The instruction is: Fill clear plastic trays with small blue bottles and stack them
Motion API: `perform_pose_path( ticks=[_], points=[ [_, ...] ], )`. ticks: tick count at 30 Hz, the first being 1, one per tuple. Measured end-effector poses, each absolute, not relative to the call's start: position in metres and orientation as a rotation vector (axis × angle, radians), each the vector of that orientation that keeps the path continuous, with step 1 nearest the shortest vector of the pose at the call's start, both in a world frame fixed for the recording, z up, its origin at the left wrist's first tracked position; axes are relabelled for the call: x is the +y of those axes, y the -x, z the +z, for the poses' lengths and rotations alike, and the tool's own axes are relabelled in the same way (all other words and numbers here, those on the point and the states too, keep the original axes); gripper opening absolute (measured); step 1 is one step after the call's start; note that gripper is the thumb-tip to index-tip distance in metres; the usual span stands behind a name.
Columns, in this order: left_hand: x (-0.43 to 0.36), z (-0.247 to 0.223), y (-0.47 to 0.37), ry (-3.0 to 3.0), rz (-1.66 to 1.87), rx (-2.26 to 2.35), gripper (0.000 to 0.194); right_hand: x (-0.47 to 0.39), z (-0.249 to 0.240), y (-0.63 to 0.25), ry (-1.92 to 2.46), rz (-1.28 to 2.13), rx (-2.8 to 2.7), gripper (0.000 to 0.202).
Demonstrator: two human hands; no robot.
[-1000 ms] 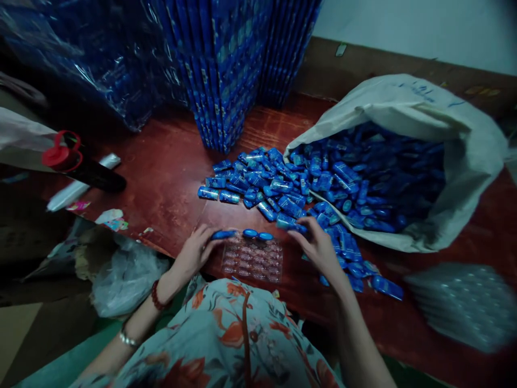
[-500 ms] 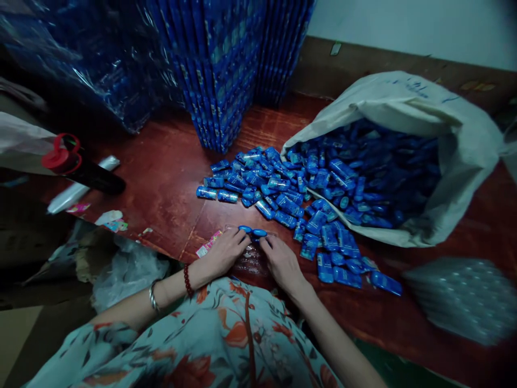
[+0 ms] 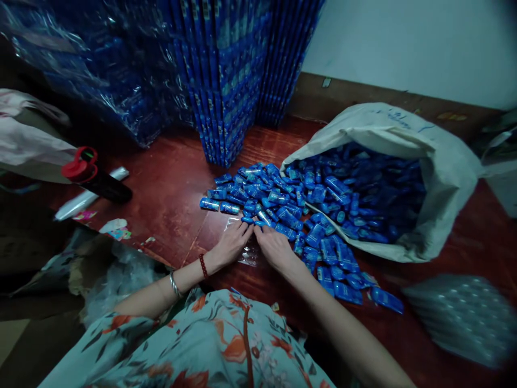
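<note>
My left hand (image 3: 234,241) is closed, its fingertips pinching a small blue oval container (image 3: 246,220). Beside it, my right hand (image 3: 275,247) grips a second blue container (image 3: 259,223) between thumb and fingers. Both hands are over a clear plastic blister tray (image 3: 247,256) lying on the red-brown table, and they partly cover it. Just beyond my fingers spreads a heap of similar blue containers (image 3: 288,215). The heap runs into the mouth of a white woven sack (image 3: 448,199) lying on its side, with many more inside.
Tall stacks of filled blue packs (image 3: 226,108) stand at the back, beside plastic-wrapped blue packs (image 3: 121,81). A black bottle with a red lid (image 3: 100,180) leans at the left by a clear plastic roll (image 3: 76,202). Stacked clear trays (image 3: 464,318) lie at right.
Both hands have moved forward, closer to the heap, with the blue containers between their fingers. The clear tray is farther forward too. The camera view has tilted slightly up.
</note>
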State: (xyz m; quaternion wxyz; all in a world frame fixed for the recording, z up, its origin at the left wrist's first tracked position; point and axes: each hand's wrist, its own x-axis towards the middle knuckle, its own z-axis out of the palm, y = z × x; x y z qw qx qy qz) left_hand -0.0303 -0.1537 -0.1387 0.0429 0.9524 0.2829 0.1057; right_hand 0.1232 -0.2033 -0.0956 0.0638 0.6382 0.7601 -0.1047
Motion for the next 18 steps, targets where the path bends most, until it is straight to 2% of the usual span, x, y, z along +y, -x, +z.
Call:
perform_pose_path(
  ticks=[4, 6, 9, 13, 18],
  points=[
    [-0.148, -0.155, 0.041, -2.824, 0.718, 0.831, 0.026, -0.210, -0.112, -0.141, -2.230, -0.498, 2.390, 0.026],
    [-0.146, -0.161, 0.045, -2.810, 0.826, 0.766, 0.026, -0.214, -0.118, -0.146, -2.303, -0.440, 2.477, 0.022],
    [-0.146, -0.167, 0.047, -2.811, 0.933, 0.743, 0.029, -0.216, -0.119, -0.140, -2.139, -0.184, 2.553, 0.016],
    [-0.148, -0.172, 0.043, -2.772, 1.060, 0.807, 0.031, -0.207, -0.111, -0.116, -1.922, -0.045, 2.496, 0.022],
    [-0.144, -0.173, 0.050, -2.530, 1.037, 0.899, 0.034, -0.217, -0.116, -0.115, -2.102, -0.062, 2.544, 0.029]
  ],
)
